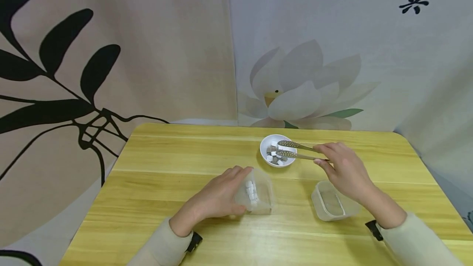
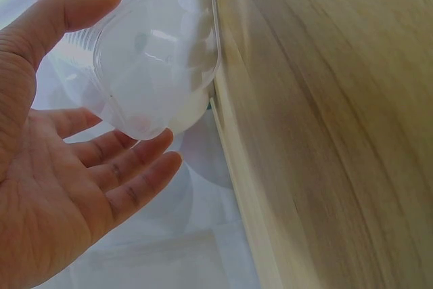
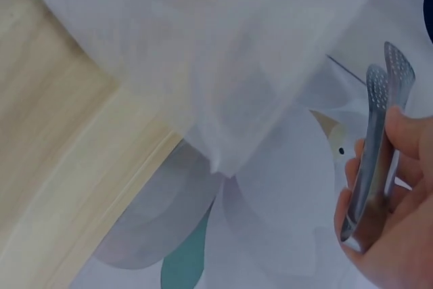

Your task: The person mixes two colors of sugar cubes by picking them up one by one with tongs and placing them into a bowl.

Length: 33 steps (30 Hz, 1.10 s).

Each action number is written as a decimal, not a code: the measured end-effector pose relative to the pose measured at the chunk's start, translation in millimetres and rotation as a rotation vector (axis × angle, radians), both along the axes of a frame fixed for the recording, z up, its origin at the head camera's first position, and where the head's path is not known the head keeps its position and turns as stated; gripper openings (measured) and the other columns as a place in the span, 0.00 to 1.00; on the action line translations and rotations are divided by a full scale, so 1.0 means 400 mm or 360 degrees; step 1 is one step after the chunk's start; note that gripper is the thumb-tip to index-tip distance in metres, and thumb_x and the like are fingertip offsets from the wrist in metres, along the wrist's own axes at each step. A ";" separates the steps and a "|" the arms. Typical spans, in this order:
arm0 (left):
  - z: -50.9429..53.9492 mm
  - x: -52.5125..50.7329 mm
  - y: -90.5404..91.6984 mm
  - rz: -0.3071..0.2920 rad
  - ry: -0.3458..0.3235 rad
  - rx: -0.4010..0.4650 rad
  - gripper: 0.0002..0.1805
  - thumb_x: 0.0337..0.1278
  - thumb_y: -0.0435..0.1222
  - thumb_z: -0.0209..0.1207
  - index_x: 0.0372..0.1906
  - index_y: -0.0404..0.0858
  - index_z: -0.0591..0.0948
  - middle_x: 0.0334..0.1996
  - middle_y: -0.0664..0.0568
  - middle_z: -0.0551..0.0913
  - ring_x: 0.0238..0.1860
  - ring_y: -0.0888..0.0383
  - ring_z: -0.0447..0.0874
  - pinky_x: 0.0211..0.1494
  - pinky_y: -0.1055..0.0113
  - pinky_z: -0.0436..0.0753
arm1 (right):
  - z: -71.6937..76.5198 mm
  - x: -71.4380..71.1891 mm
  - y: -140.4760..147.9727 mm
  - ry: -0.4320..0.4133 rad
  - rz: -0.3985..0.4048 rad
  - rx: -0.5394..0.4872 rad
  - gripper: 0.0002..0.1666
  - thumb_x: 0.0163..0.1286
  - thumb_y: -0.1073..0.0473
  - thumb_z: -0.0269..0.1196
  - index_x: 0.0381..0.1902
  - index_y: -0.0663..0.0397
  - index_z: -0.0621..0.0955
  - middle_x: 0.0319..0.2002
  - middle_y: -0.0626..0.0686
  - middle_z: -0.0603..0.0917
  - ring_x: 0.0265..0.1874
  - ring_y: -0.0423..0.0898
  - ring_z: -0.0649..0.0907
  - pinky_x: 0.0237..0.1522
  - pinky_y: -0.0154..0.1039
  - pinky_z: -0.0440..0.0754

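Note:
My left hand grips a clear plastic container, which is tilted on the table with white cubes inside. In the left wrist view, the thumb lies along one side of it and the fingers are at another. My right hand holds metal tongs with perforated tips. The tips are slightly apart above the right side of a small white bowl. White and grey cubes lie in that bowl; whether the tips touch any is unclear.
A second translucent container stands on the wooden table, below my right hand. Its contents are hard to make out. Behind the table's far edge hangs a printed curtain.

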<state>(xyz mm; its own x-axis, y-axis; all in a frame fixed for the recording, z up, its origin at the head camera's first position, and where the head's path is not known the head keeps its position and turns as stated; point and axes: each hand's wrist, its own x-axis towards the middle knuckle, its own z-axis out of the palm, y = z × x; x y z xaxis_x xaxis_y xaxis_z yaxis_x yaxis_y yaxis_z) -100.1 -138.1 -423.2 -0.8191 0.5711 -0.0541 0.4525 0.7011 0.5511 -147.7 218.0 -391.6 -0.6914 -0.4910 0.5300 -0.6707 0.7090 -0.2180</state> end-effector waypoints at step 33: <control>0.002 0.000 0.001 -0.0013 0.0004 -0.0003 0.56 0.47 0.41 0.75 0.82 0.38 0.59 0.66 0.48 0.73 0.65 0.51 0.73 0.64 0.52 0.79 | -0.027 0.079 -0.082 0.0083 0.0244 0.0171 0.35 0.85 0.39 0.42 0.49 0.60 0.86 0.43 0.53 0.87 0.41 0.50 0.84 0.38 0.47 0.85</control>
<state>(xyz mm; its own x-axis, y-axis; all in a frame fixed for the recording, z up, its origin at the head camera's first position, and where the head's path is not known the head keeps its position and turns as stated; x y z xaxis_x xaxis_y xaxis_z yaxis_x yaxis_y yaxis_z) -100.0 -137.7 -422.3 -0.8145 0.5778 -0.0531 0.4596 0.6983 0.5488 -115.9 185.0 -402.3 -0.5772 -0.6440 0.5021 -0.7809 0.6151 -0.1089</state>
